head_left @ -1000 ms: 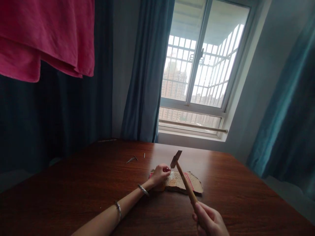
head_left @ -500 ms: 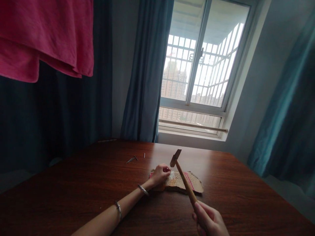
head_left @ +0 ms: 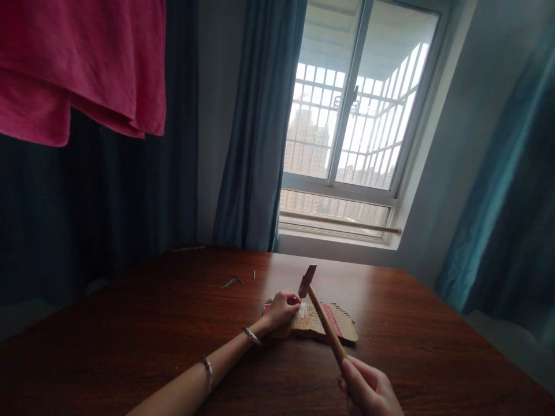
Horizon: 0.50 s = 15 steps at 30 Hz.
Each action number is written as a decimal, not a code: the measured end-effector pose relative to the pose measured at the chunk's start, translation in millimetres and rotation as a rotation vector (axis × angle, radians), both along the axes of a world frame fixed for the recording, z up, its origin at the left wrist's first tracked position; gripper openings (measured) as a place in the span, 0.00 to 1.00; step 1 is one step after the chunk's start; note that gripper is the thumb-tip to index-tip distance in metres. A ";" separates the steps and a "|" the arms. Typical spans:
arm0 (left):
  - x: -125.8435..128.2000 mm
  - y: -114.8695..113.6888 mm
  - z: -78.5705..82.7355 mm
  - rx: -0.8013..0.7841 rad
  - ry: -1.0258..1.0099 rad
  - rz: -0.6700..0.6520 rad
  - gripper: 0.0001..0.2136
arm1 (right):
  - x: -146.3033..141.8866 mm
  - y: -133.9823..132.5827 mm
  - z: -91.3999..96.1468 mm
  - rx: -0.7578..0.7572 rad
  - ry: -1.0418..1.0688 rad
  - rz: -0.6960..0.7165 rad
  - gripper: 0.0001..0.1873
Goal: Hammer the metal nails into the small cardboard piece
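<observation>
Nails lie left, beyond cardboard, on your bench; right hand closed round a hammer, left hand pinched together (contents unclear).

A brown wooden table spreads at six o'clock, its surface shining at the far edge under the daylight. This light enters by a sliding window at one o'clock, with bars and tall buildings outside. Blue curtains hang at nine, eleven and three o'clock; the greyish wall at two is dim.
</observation>
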<state>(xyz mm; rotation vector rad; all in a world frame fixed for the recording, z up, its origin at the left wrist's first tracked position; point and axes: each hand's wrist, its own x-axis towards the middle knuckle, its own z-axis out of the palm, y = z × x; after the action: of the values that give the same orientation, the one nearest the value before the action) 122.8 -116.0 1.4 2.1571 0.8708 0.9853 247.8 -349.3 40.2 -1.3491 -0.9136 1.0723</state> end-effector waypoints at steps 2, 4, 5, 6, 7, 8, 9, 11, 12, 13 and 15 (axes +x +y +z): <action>0.2 -0.4 1.0 -0.013 -0.001 0.001 0.06 | -0.5 -0.2 1.2 -0.001 0.011 0.000 0.27; 0.0 -1.1 2.5 -0.015 0.012 0.009 0.06 | -1.0 -0.7 3.1 0.002 0.006 0.007 0.26; -0.3 -1.4 3.2 -0.014 0.020 0.014 0.06 | -1.3 -1.0 4.1 0.004 0.000 0.015 0.26; -0.6 -1.7 3.7 -0.013 0.027 0.017 0.06 | -1.5 -1.4 4.9 0.007 -0.006 0.022 0.26; -0.9 -1.9 4.0 -0.016 0.032 0.018 0.06 | -1.8 -1.8 5.7 0.009 -0.010 0.026 0.26; -1.1 -1.9 4.2 -0.021 0.035 0.018 0.06 | -2.2 -2.3 6.2 0.011 -0.011 0.026 0.26; -1.2 -2.0 4.1 -0.026 0.037 0.017 0.06 | -2.7 -2.7 6.6 0.011 -0.010 0.020 0.26; -1.0 -1.7 3.6 -0.027 0.044 0.026 0.06 | -4.0 -3.5 7.4 0.010 -0.004 0.006 0.26; -0.8 -1.5 3.2 -0.023 0.052 0.035 0.06 | -4.7 -3.9 8.0 0.005 -0.004 0.000 0.26; -0.6 -1.2 2.7 -0.018 0.060 0.045 0.05 | -5.5 -4.2 8.8 0.000 -0.004 -0.004 0.26; -0.2 -0.3 1.6 -0.008 0.067 0.053 0.05 | -7.0 -4.5 11.0 -0.006 -0.003 -0.007 0.26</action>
<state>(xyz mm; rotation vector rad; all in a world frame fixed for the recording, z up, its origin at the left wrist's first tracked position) 122.6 -116.3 2.9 2.1807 0.9663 0.9384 240.8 -353.8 51.2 -1.3578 -0.9082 1.0685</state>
